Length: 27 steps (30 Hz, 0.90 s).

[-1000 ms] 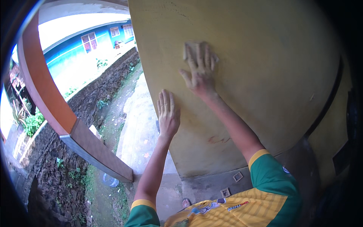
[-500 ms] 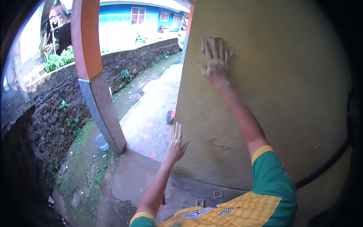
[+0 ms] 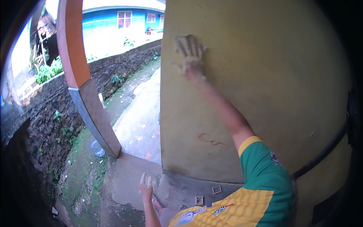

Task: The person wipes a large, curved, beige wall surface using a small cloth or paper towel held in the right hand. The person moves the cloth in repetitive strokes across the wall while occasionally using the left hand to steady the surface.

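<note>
My right hand (image 3: 191, 62) lies flat on the yellow-tan wall (image 3: 257, 75), arm stretched up and fingers spread. Under its fingers is a pale, dusty, folded sheet of sandpaper (image 3: 177, 42), pressed to the wall near its left edge; the palm and fingers hide most of it. Pale dust coats that hand. My left hand (image 3: 146, 187) hangs low in front of the body, away from the wall. Its fingers point up, partly apart, with nothing in them. Reddish-brown marks (image 3: 210, 140) show lower on the wall.
An orange pillar (image 3: 81, 64) with a tiled base stands to the left, a clear plastic container (image 3: 97, 148) beside it. Beyond runs a rough stone wall (image 3: 104, 75). Two small square frames (image 3: 216, 189) lie by the wall's foot. A black tube (image 3: 321, 155) curves at right.
The view has shifted, so the wall's edge and pillar sit farther left. My left hand has dropped lower. My right hand still presses the sandpaper on the wall.
</note>
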Each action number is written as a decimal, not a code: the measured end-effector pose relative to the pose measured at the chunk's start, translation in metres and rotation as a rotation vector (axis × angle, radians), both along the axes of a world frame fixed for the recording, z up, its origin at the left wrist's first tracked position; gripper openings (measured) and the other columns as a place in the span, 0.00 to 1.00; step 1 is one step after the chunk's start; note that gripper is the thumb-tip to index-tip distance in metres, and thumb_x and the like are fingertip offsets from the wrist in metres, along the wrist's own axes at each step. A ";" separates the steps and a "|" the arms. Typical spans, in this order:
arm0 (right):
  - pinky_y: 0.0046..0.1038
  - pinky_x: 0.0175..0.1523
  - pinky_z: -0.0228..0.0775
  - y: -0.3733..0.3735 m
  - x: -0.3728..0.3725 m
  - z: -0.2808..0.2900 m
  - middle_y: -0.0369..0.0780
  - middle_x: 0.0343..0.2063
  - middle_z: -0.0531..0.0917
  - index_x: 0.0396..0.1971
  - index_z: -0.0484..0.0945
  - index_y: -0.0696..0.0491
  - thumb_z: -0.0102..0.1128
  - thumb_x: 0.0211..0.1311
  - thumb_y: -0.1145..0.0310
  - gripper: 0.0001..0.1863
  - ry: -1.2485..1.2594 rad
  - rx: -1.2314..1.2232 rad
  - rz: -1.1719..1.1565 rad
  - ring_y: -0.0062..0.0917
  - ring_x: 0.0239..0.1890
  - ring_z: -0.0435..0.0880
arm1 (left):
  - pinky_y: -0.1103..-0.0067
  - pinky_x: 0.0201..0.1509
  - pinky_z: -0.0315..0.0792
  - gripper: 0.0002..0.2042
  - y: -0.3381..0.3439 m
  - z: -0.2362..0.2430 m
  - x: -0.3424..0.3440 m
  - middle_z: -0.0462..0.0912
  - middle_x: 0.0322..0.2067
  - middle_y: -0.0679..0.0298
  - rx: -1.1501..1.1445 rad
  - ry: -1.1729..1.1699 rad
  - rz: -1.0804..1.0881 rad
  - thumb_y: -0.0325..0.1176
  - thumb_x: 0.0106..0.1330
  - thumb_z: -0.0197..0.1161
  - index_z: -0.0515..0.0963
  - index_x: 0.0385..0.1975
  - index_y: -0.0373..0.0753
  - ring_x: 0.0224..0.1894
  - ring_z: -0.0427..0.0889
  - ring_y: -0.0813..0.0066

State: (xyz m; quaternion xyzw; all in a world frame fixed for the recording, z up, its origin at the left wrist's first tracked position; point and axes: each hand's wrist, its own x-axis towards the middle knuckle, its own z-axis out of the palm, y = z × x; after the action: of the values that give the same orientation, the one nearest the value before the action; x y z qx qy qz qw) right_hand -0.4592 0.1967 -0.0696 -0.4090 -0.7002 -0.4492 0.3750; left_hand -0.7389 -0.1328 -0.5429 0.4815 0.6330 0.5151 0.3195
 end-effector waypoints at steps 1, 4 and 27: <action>0.50 0.86 0.31 0.005 -0.004 -0.012 0.45 0.84 0.50 0.84 0.50 0.45 0.61 0.68 0.35 0.53 -0.099 -0.069 -0.014 0.43 0.86 0.42 | 0.65 0.74 0.70 0.26 0.011 -0.004 0.017 0.80 0.65 0.41 0.002 -0.051 -0.101 0.32 0.75 0.65 0.74 0.67 0.24 0.70 0.78 0.52; 0.48 0.87 0.27 -0.010 -0.001 -0.100 0.40 0.85 0.48 0.85 0.47 0.41 0.62 0.66 0.35 0.55 -0.341 -0.344 -0.096 0.37 0.87 0.39 | 0.67 0.73 0.71 0.25 0.020 0.025 0.039 0.81 0.65 0.43 -0.023 -0.054 -0.336 0.31 0.76 0.64 0.74 0.68 0.24 0.70 0.78 0.57; 0.57 0.84 0.35 -0.075 0.130 -0.097 0.44 0.84 0.51 0.85 0.50 0.40 0.60 0.70 0.39 0.50 0.174 -0.094 -0.212 0.43 0.86 0.44 | 0.51 0.86 0.36 0.40 0.350 0.463 0.173 0.39 0.85 0.52 1.223 0.984 -0.128 0.43 0.78 0.59 0.48 0.84 0.45 0.86 0.38 0.48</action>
State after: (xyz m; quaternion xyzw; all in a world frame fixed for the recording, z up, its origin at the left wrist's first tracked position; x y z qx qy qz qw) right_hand -0.3287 0.1221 -0.1668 -0.5351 -0.6384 -0.4157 0.3651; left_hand -0.5654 0.2167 -0.0801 0.7802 0.2770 0.4801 -0.2899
